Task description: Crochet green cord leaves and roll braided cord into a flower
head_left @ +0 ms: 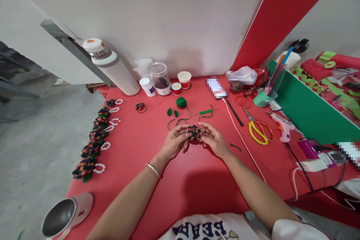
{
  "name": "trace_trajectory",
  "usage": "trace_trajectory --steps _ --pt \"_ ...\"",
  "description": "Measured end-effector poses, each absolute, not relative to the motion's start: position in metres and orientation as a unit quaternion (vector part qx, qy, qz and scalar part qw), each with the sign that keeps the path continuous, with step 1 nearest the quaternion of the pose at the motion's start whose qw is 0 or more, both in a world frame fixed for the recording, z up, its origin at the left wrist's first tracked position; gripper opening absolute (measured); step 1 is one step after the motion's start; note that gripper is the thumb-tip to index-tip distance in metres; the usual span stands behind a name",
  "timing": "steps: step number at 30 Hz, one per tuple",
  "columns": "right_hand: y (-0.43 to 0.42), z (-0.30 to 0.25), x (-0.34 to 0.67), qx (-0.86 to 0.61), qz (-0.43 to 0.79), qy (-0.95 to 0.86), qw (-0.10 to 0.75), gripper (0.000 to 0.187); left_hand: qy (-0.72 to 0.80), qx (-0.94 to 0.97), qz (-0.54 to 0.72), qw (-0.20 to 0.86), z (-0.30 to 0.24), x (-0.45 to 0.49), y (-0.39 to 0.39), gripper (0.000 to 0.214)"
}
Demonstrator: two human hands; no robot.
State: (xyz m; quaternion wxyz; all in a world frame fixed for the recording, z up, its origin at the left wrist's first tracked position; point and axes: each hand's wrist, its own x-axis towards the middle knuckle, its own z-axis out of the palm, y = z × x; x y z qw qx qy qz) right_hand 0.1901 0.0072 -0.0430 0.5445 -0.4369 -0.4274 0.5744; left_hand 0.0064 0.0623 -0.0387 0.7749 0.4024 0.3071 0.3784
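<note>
Between my two hands is a small crocheted flower [194, 132] in dark multicoloured yarn with orange and purple flecks. My left hand [177, 137] pinches its left edge, and my right hand [213, 138] pinches the right edge. Just beyond lie a green yarn ball [181, 102], two small green crocheted leaves [169, 111] and a crochet hook with a green handle [205, 112]. A loose green strand curls near my left fingers. Farther left sits a little multicoloured yarn piece [139, 107] with a tail.
Finished-looking yarn flowers with white bead loops [95, 134] line the left edge, above a metal mug [67, 213]. A tall white bottle [112, 67] and small tubs stand at the back. Scissors [257, 129], a pink glue gun [283, 125], a phone [216, 88] and cables lie right.
</note>
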Motion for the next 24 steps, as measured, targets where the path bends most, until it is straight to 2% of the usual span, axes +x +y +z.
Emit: trace_trajectory --steps 6,10,24 --pt "0.007 -0.036 0.188 -0.454 0.572 -0.426 0.534 0.051 0.33 0.43 0.362 0.758 -0.037 0.007 0.06 0.044" --pt "0.007 -0.036 0.187 -0.463 0.57 -0.424 0.53 0.047 0.302 0.433 0.357 0.771 -0.038 0.006 0.06 0.037" --pt "0.007 -0.049 0.193 -0.464 0.571 -0.438 0.518 0.043 0.327 0.466 0.339 0.749 -0.043 0.005 0.058 0.036"
